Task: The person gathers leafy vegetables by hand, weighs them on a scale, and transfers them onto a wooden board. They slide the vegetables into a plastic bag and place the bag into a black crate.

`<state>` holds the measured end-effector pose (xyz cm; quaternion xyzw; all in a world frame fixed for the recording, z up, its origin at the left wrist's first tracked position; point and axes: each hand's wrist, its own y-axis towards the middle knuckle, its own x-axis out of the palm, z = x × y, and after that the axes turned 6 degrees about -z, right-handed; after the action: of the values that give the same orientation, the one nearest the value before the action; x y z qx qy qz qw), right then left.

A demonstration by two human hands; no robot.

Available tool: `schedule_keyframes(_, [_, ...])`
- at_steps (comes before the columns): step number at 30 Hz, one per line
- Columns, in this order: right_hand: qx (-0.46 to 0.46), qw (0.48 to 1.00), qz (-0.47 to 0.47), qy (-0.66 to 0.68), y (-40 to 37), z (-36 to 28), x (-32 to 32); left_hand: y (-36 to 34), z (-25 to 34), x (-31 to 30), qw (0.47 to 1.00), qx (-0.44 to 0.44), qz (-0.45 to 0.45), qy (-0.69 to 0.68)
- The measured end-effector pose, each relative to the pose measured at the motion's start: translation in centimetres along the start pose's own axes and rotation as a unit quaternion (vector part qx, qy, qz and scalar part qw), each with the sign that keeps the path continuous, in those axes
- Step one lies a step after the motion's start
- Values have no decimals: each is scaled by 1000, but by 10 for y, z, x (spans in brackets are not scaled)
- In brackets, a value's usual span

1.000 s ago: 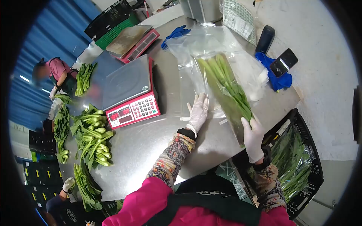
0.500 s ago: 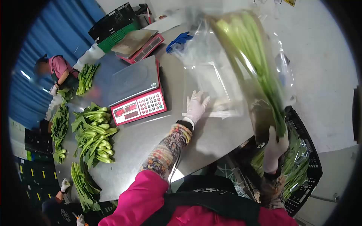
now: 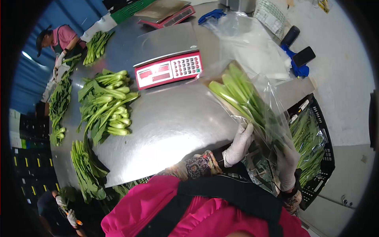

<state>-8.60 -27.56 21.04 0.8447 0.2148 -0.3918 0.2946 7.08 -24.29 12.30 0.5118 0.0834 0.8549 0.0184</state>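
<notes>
Stainless steel surface [image 3: 169, 126], glossy, carries a red scale [image 3: 169, 69] at 12 o'clock and loose greens [image 3: 106, 104] at 9. Both gloved hands grasp the bagged greens [image 3: 244, 102] at 4 o'clock, above the surface's edge. The left hand [image 3: 239, 144] pinches the crinkly clear film and the right hand [image 3: 288, 162] clasps the leafy end. Supporting the bundle from beneath would likely spare the thin bag and the stiff, pale stalks.

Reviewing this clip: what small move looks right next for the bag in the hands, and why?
Probably swing the bagged greens right and lower them into the black crate. The right hand grips the near end, the left hand lies against it, and the crate beside them holds similar bagged bunches.
</notes>
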Motion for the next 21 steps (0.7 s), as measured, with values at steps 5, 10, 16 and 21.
schedule_keyframes(5, [-84, 992, -79, -56, 38, -69, -13, -38, 36, 12, 996, 58, 70, -10])
schedule_keyframes(10, [-255, 938, -236, -20, 117, -148, -55, -69, 103, 30, 987, 134, -19, -90])
schedule_keyframes(16, [-257, 924, -273, -74, 129, -184, -47, -76, 161, 58, 953, 165, 162, -196])
schedule_keyframes(21, [-325, 927, -188, 4, 148, -199, -35, -106, 203, 62, 985, 13, 8, -173])
